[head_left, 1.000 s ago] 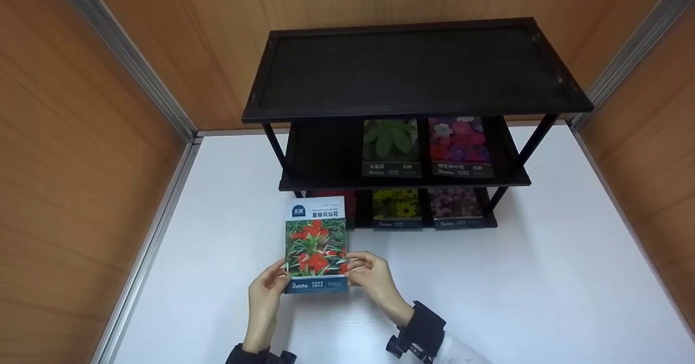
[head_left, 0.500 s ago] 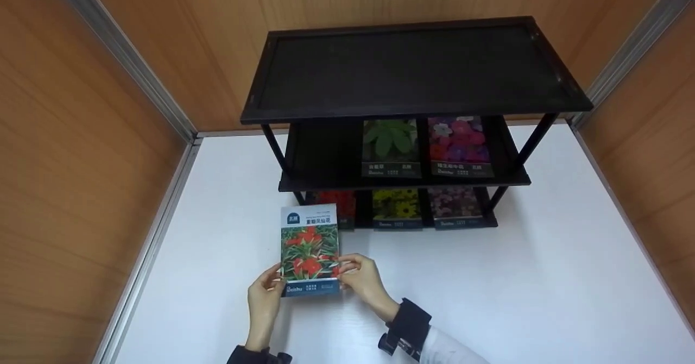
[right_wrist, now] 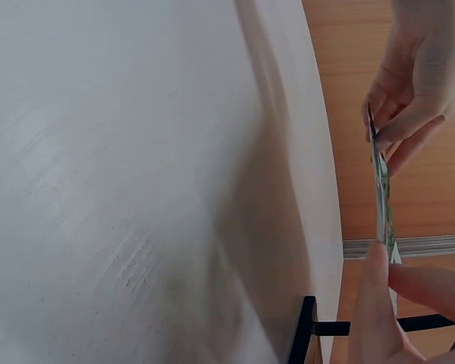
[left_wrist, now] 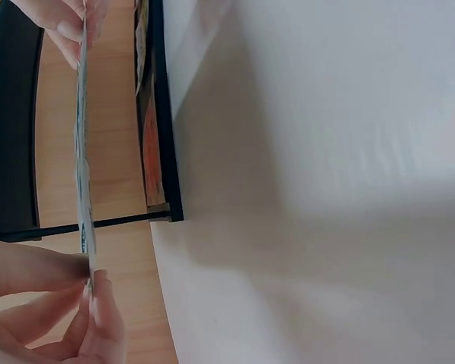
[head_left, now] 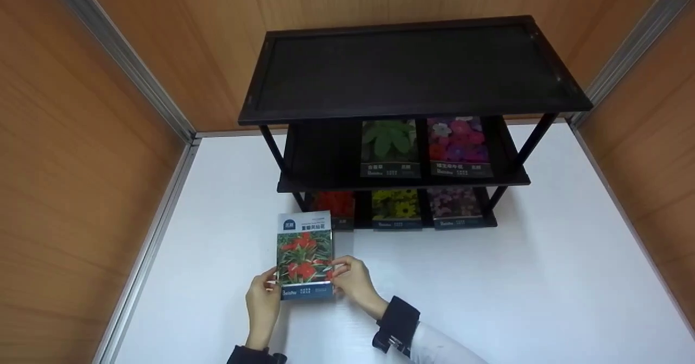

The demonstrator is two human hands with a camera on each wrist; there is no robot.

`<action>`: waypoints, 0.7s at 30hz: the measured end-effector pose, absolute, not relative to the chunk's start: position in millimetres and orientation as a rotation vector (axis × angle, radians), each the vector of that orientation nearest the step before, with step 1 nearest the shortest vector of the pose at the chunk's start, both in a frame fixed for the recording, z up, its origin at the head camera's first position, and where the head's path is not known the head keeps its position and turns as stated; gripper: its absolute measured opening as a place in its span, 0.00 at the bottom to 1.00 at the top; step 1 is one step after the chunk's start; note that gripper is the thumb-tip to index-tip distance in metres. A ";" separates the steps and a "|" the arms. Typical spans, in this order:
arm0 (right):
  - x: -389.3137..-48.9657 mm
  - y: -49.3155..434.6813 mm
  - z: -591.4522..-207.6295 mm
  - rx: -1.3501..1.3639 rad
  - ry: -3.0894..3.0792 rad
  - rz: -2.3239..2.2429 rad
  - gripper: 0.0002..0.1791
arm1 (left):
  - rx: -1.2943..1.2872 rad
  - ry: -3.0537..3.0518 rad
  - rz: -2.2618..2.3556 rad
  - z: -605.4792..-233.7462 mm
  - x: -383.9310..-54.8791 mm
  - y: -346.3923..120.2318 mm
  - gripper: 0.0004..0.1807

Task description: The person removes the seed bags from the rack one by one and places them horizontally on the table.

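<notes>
A flat seed packet [head_left: 304, 255] with red flowers, a white top band and a blue bottom band is held up in front of the rack's left end. My left hand [head_left: 263, 303] pinches its lower left edge between thumb and fingers. At the lower right edge, my right hand [head_left: 355, 283] pinches it the same way. Both wrist views show the packet [left_wrist: 83, 159] edge-on and thin, with the left-hand fingers [left_wrist: 38, 269] on its near end there. In the right wrist view the left hand [right_wrist: 421, 83] grips the far end.
A black three-tier rack [head_left: 418, 70] stands at the back of the white table [head_left: 488, 299]. Its middle shelf carries a green-leaf packet [head_left: 390, 144] and a pink-flower packet [head_left: 459, 141]. Below lie red [head_left: 336, 205], yellow [head_left: 396, 206] and purple [head_left: 455, 204] flower packets. Wooden panels [head_left: 81, 163] enclose the table.
Held in both hands, the packet has moved slightly left and down, toward the person. More of the red packet on the bottom shelf now shows. The right forearm has shifted left.
</notes>
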State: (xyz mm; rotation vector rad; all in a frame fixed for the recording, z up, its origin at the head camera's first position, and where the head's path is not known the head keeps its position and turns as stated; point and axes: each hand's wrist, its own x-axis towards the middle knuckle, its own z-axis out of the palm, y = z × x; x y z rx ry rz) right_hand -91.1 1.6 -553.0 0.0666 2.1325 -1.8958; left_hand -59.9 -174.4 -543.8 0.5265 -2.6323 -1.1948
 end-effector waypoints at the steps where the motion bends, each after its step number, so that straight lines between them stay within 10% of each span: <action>1: -91.1 0.6 -554.2 0.063 2.135 -1.885 0.19 | 0.523 -2.639 -1.172 -544.1 -59.6 -174.5 0.17; 21: -84.5 -16.2 -571.4 0.023 2.192 -1.762 0.16 | 0.578 -2.789 -1.043 -560.3 -56.7 -186.2 0.16</action>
